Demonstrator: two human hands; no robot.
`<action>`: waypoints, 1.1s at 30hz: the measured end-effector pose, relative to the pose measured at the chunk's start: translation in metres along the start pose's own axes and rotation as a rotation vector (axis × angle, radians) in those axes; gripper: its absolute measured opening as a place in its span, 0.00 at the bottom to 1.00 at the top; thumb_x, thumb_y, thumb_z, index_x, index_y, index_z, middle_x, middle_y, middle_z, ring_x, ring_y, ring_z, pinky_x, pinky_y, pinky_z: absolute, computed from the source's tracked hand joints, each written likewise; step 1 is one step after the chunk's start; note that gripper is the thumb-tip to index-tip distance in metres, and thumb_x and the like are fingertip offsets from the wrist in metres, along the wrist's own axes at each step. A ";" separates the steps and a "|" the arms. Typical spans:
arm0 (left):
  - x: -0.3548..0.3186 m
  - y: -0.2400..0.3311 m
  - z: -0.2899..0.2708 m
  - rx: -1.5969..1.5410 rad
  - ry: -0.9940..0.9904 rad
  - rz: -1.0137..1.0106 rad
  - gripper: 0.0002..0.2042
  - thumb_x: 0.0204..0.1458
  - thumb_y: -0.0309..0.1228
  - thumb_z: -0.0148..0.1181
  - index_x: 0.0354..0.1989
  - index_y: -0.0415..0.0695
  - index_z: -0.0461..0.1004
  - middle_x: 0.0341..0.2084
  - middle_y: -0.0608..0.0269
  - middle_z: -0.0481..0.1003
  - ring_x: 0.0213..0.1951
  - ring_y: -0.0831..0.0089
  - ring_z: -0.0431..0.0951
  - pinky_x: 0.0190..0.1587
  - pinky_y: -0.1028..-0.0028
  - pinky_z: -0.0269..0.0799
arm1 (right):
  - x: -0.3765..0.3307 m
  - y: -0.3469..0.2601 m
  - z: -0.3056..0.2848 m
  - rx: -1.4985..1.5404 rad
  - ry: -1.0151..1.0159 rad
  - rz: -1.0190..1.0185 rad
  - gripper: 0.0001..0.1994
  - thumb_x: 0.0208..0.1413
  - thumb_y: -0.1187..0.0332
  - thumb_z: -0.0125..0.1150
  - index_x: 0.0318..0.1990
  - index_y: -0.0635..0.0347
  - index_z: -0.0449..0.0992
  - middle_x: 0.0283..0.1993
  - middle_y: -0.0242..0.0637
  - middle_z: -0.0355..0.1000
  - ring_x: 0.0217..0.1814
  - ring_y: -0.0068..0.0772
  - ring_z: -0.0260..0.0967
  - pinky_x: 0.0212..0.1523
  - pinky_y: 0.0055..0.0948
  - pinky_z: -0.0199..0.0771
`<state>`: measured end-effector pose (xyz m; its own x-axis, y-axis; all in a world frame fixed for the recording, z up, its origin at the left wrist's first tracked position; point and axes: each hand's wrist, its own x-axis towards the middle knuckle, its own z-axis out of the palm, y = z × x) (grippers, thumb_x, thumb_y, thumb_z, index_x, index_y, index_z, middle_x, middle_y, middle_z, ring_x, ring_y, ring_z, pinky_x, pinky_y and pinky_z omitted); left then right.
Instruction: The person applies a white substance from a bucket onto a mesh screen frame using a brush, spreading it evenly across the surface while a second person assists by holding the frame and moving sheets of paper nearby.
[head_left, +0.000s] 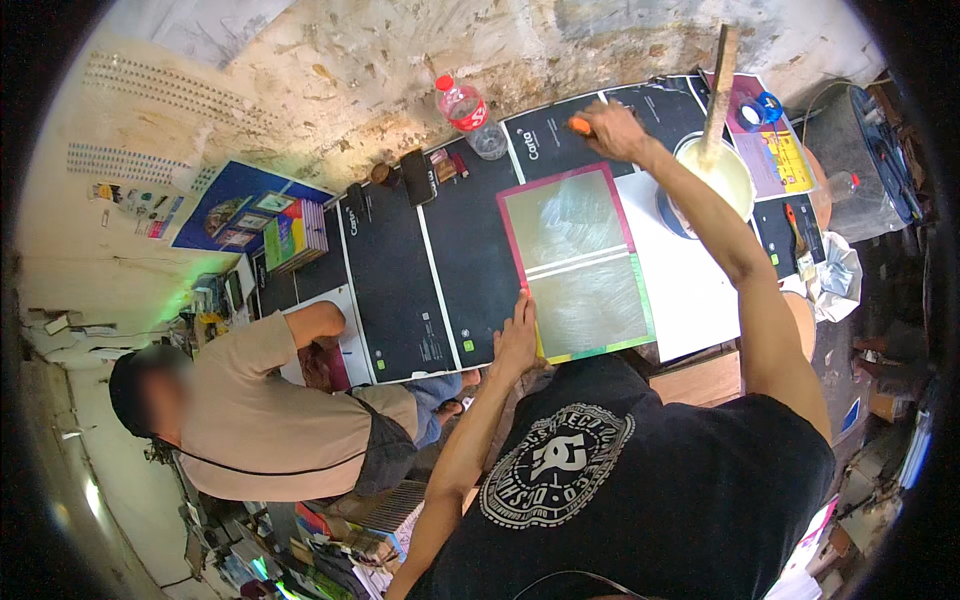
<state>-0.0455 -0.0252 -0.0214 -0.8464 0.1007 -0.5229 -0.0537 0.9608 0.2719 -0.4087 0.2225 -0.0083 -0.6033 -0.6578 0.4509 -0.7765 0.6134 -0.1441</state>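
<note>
My right hand is closed around an orange-handled tool; its working end is hidden. It is above the far side of the table, beyond the cover sheet. Two grey boards lie on this sheet, separated by white strips, with a magenta, green and yellow border around them. Pale streaks of paste show on both boards. My left hand rests with fingers extended on the sheet's left edge, close to the near corner. Under my right forearm stands a bucket of cream paste, a wooden stick leaning in it.
White sheet lies beneath the boards and bucket. A plastic bottle, phone and book stack stand or lie leftward on the black-covered table. A brush lies at right. Another person sits at left.
</note>
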 end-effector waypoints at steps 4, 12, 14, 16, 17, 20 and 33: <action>-0.013 -0.006 -0.008 -0.089 0.000 -0.015 0.63 0.25 0.34 0.85 0.72 0.43 0.47 0.76 0.59 0.40 0.61 0.42 0.68 0.55 0.35 0.71 | 0.031 -0.065 -0.029 0.377 -0.402 -0.028 0.17 0.50 0.60 0.67 0.44 0.58 0.75 0.40 0.46 0.76 0.44 0.56 0.74 0.45 0.49 0.75; -0.004 -0.010 -0.005 -0.112 -0.026 0.006 0.66 0.21 0.34 0.86 0.73 0.42 0.46 0.76 0.60 0.42 0.61 0.43 0.68 0.56 0.35 0.69 | 0.083 -0.049 0.015 -0.062 -0.272 -0.098 0.15 0.52 0.53 0.65 0.32 0.56 0.77 0.34 0.47 0.75 0.38 0.53 0.75 0.38 0.49 0.74; -0.009 -0.011 -0.006 -0.139 -0.015 -0.005 0.66 0.21 0.34 0.86 0.73 0.42 0.46 0.76 0.60 0.42 0.62 0.43 0.68 0.56 0.35 0.69 | 0.099 -0.068 0.006 0.246 -0.283 -0.165 0.15 0.52 0.54 0.66 0.32 0.57 0.79 0.28 0.51 0.77 0.31 0.55 0.77 0.33 0.52 0.75; -0.012 -0.012 -0.006 -0.128 -0.031 -0.012 0.67 0.21 0.35 0.86 0.74 0.42 0.45 0.76 0.60 0.41 0.62 0.43 0.68 0.56 0.36 0.70 | 0.095 -0.106 -0.011 0.375 -0.548 -0.168 0.16 0.52 0.52 0.66 0.33 0.57 0.79 0.29 0.52 0.77 0.34 0.56 0.77 0.35 0.50 0.75; -0.010 -0.010 -0.006 -0.125 -0.025 -0.009 0.67 0.21 0.35 0.86 0.74 0.42 0.45 0.76 0.60 0.41 0.62 0.43 0.68 0.56 0.36 0.70 | 0.084 -0.111 0.004 0.551 -0.665 -0.148 0.17 0.52 0.51 0.68 0.33 0.57 0.79 0.31 0.51 0.78 0.36 0.56 0.77 0.36 0.49 0.75; -0.008 -0.005 -0.009 -0.117 -0.038 -0.004 0.66 0.21 0.36 0.86 0.73 0.42 0.45 0.76 0.59 0.40 0.63 0.44 0.67 0.56 0.36 0.70 | 0.072 -0.110 0.031 0.249 -0.759 -0.198 0.19 0.51 0.49 0.68 0.34 0.57 0.79 0.33 0.48 0.79 0.39 0.55 0.77 0.37 0.47 0.76; -0.008 -0.004 -0.011 -0.115 -0.052 0.018 0.65 0.23 0.35 0.86 0.73 0.41 0.45 0.77 0.58 0.38 0.63 0.44 0.67 0.56 0.36 0.70 | 0.107 -0.118 0.064 0.177 -0.573 -0.292 0.13 0.54 0.52 0.67 0.41 0.48 0.81 0.36 0.40 0.80 0.40 0.49 0.78 0.39 0.43 0.75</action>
<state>-0.0440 -0.0326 -0.0096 -0.8193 0.1335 -0.5576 -0.1021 0.9230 0.3710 -0.3930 0.0522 0.0007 -0.3265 -0.9444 -0.0394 -0.9115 0.3257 -0.2514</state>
